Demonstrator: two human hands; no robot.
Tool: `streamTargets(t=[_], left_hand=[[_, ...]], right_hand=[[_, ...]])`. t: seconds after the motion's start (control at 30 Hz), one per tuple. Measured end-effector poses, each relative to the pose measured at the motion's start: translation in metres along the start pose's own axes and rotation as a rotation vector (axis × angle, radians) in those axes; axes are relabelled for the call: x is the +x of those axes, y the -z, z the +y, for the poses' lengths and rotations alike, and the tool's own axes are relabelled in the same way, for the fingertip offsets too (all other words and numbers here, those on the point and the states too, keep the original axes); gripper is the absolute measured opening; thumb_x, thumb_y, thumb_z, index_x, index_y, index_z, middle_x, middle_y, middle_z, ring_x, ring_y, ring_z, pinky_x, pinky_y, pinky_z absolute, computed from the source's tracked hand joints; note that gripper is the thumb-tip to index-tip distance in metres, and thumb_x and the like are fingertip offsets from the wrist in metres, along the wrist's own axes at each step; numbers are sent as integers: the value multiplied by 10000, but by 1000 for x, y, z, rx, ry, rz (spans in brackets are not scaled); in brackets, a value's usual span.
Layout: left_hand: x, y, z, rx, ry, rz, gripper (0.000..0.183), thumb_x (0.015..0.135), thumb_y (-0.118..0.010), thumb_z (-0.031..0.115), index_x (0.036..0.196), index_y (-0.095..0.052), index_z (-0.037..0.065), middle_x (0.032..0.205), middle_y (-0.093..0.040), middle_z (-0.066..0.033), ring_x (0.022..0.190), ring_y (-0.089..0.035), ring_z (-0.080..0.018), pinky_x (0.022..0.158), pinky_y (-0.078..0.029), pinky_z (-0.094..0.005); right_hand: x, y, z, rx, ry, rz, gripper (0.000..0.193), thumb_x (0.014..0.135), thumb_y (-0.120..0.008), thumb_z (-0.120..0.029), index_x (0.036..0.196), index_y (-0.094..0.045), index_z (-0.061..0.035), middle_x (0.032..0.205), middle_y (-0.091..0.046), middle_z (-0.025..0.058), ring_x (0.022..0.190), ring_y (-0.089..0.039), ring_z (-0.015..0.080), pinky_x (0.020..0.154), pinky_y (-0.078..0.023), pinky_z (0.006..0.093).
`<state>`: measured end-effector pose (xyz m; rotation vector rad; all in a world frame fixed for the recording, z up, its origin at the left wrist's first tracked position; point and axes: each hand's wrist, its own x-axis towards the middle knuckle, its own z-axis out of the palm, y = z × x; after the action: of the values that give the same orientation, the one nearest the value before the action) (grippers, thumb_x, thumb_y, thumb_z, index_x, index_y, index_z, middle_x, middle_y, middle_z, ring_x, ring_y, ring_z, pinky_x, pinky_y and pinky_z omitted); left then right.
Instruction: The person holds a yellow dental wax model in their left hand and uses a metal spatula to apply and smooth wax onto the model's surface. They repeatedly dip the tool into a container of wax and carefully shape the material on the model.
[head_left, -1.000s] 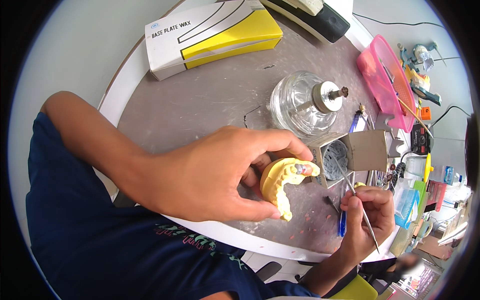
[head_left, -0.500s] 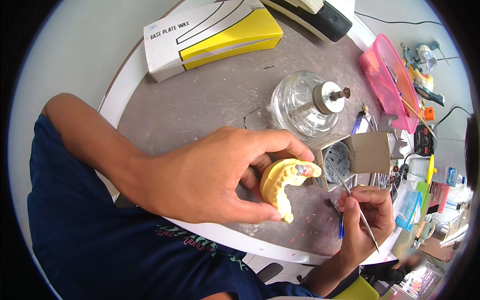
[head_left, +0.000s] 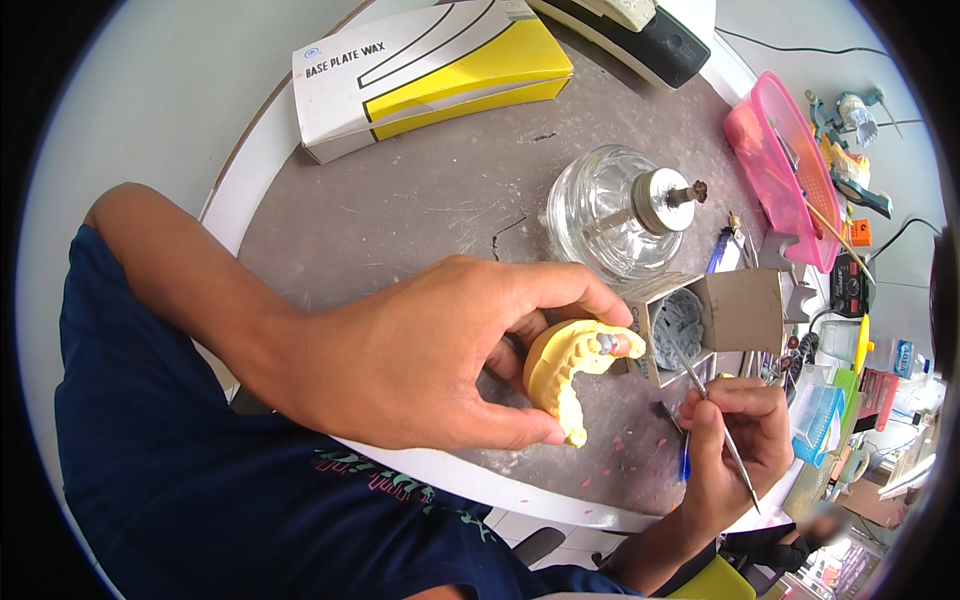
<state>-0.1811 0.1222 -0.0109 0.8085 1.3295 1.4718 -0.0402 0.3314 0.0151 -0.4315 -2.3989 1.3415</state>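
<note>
My left hand (head_left: 430, 350) grips a yellow dental cast (head_left: 555, 372) of a tooth arch, thumb on its near end and fingers round its far side. On the cast's right arm sits a grey and reddish patch (head_left: 613, 345). In my right hand (head_left: 735, 430), pinched between thumb and fingers, is a thin metal wax carver (head_left: 735, 452). Its upper tip points toward a small open cardboard box (head_left: 665, 300) holding grey material (head_left: 678, 325). The carver's tip is apart from the cast.
Beyond my hands stands a glass spirit lamp (head_left: 610, 215), no flame visible. A white and yellow box (head_left: 430, 85) lies at the far left. A pink plastic basket (head_left: 775, 160) stands at the right, near a dark brush (head_left: 670, 418) and pens. A person (head_left: 790, 545) is in the background.
The view has shifted very slightly, and the cast is turned a little in my left hand. Both hands keep their hold.
</note>
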Motion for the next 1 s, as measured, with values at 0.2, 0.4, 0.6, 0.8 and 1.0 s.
streamTargets(t=[0.2,0.4,0.6,0.8,1.0], left_hand=[[1,0,1,7,1,1,663,757,-711,0,1326,-372,12,1272,-502,-110,1113,-546,-154,876,-498,-269],[0,0,1,3,-12,-8,663,762,-706,-1,1329,-363,7,1266,-506,-117,1114,-543,-152,874,-499,-267],[0,0,1,0,-2,-12,667,765,-702,-1,1334,-353,12,1260,-511,-115,1119,-540,-151,873,-496,-264],[-2,-1,3,-46,54,12,657,763,-697,-6,1322,-352,22,1267,-500,-101,1125,-530,-146,877,-487,-264],[-2,0,1,-85,101,24,638,767,-686,-8,1314,-360,21,1268,-497,-92,1104,-531,-137,883,-478,-263]], right_hand=[[0,2,0,15,-19,-5,141,751,-658,63,824,-541,30,788,-611,135,672,-603,133,630,-493,222],[1,2,-2,-1,-37,-24,136,756,-655,60,825,-541,31,795,-610,135,675,-605,134,631,-492,222],[0,1,-3,29,-28,-3,139,765,-658,51,836,-540,32,801,-608,138,675,-605,137,625,-495,224],[0,4,-1,1,-10,-12,140,773,-660,43,842,-539,34,802,-602,136,661,-601,130,609,-496,218],[-1,0,1,20,-12,-3,156,794,-666,-2,860,-527,28,792,-592,129,630,-584,125,571,-481,205]])
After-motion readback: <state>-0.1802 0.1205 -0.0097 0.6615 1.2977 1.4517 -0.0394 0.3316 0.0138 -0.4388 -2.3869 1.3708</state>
